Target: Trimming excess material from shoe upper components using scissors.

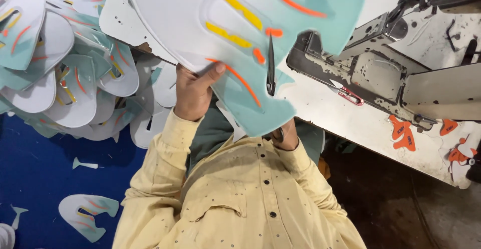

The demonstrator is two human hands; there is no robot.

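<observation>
I hold up a flat shoe-upper piece (235, 23), white and teal with yellow bars and orange stripes. My left hand (193, 91) grips its lower edge, thumb on the front face. My right hand (288, 138) is mostly hidden behind the piece's teal lower tip and holds a thin dark cutting tool (271, 66). The blade points up across the piece, close to a small orange mark. My yellow shirt sleeves fill the bottom of the view.
A heap of similar white and teal pieces (65, 63) lies at the left above a blue floor (35, 179) with loose scraps. At the right, a worn sewing machine (381, 68) stands on a white table (361, 129) with orange cut-outs (403, 135).
</observation>
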